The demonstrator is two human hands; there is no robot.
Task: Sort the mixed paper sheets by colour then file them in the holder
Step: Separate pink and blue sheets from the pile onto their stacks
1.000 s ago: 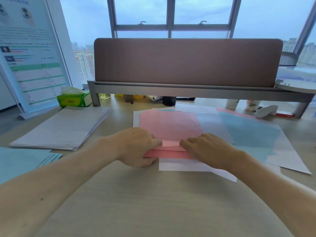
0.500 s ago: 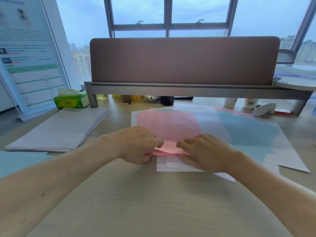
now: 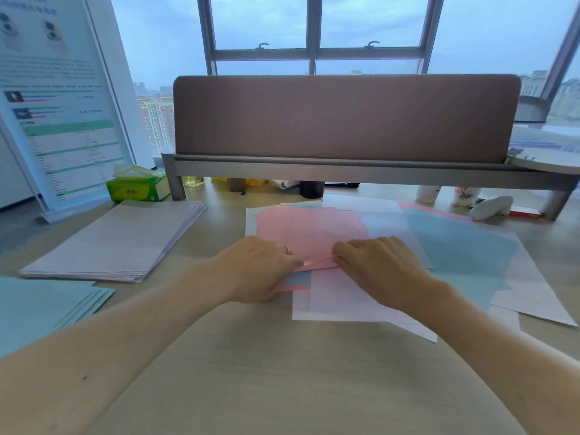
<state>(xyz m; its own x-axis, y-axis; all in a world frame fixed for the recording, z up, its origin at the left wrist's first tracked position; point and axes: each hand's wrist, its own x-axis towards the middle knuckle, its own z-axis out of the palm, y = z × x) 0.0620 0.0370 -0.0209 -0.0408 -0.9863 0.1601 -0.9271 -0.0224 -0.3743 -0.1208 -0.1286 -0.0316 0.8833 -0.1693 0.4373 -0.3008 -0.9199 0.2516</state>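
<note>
Pink sheets [image 3: 310,233] were being gathered: left hand [image 3: 260,271] and right hand [image 3: 383,271], nearly touching, pinched their near edge. Next, I judged, lift them off the pile [image 3: 345,306].

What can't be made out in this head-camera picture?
Head view, poster: print blurred, unreadable.
Head view, blue stack: cut off by the left edge.
Head view, pink sheets: their count, near edges covered by left hand and right hand.
Head view, items under the shelf: shadowed, too small.
</note>
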